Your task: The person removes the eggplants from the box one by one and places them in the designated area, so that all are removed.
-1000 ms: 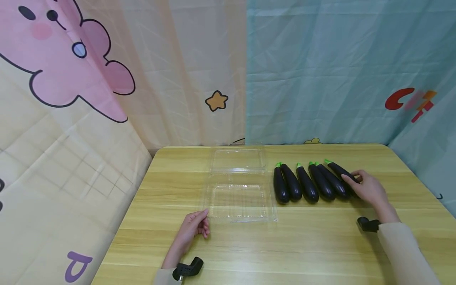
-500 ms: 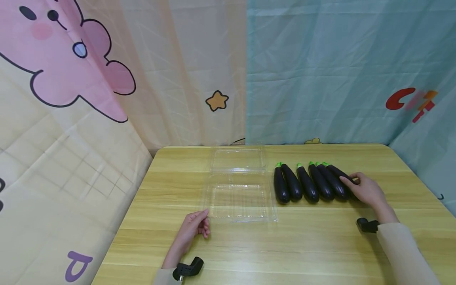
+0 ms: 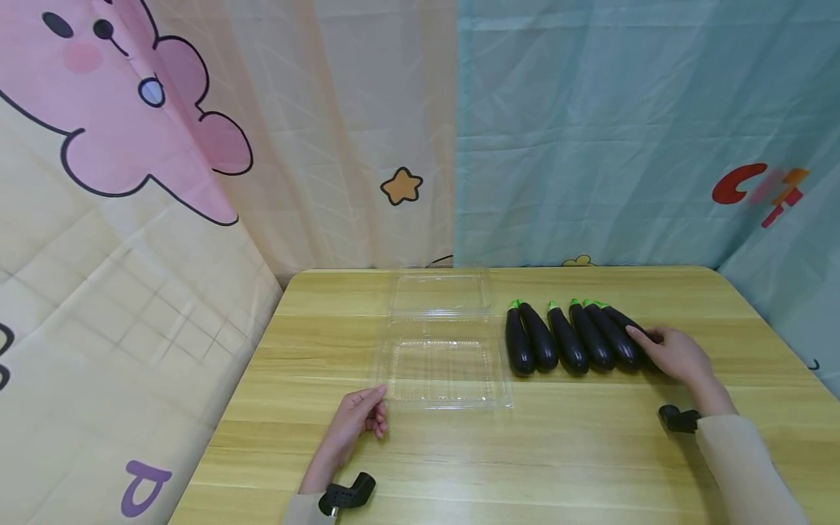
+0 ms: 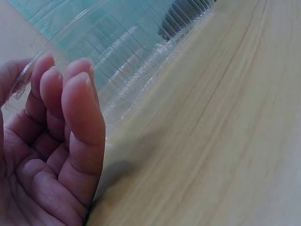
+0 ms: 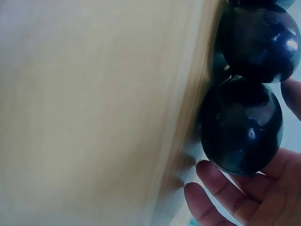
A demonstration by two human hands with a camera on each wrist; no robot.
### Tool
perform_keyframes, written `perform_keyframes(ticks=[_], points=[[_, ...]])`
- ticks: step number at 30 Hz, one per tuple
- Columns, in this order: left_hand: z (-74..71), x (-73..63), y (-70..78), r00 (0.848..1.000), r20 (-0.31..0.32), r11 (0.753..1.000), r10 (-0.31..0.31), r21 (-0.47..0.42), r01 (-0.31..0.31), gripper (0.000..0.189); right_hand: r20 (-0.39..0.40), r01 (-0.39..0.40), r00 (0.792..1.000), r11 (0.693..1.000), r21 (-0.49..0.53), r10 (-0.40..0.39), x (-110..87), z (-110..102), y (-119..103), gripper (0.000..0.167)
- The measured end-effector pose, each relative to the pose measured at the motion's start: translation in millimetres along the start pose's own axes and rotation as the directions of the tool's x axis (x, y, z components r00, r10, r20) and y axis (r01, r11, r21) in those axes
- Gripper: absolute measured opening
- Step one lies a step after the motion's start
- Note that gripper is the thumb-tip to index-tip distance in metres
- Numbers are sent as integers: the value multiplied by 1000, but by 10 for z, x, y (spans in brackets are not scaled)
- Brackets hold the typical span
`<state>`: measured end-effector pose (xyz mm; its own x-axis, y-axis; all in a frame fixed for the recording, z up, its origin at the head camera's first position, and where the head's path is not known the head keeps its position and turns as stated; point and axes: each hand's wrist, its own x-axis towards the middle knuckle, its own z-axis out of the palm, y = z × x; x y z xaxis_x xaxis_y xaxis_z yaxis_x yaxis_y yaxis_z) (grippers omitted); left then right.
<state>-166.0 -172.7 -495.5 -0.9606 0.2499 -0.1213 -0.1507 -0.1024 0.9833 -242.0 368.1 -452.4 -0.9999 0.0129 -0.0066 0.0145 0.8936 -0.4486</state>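
Note:
Several dark purple eggplants with green stems lie side by side on the table, right of a clear plastic container [image 3: 446, 403] with its lid [image 3: 440, 295] laid open at the back. My right hand [image 3: 676, 354] holds the rightmost eggplant [image 3: 626, 319], thumb on its left side and fingers on its right. In the right wrist view, the round end of that eggplant [image 5: 242, 127] lies against its neighbour [image 5: 263, 42]. At the container's front left corner is my left hand [image 3: 357, 419]; its thumb and forefinger pinch the rim, its other fingers loosely curled [image 4: 82, 108].
The wooden table [image 3: 525, 467] has its back edge against a patterned curtain [image 3: 558, 131]. Another curtain [image 3: 164, 292] hangs along the left side. The leftmost eggplant [image 3: 518, 343] lies close beside the container's right rim.
My right hand has shifted slightly left, bringing the rightmost eggplant up against its neighbour. The left hand and the container stay where they were.

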Motion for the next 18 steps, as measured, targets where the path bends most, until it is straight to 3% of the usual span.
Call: perform_keyframes(ticks=[12,15,18], points=[[33,6,24,1000,-10,1000,-1,-4,1,49,22,-13,1000,1000,19,13,9,8,75,75],[28,16,16,999,-51,1000,-9,-24,8,54,24,-13,1000,1000,27,12,10,18,85,75],[19,22,19,990,-141,1000,-10,-21,7,57,27,-4,1000,999,40,3,4,22,86,74]])
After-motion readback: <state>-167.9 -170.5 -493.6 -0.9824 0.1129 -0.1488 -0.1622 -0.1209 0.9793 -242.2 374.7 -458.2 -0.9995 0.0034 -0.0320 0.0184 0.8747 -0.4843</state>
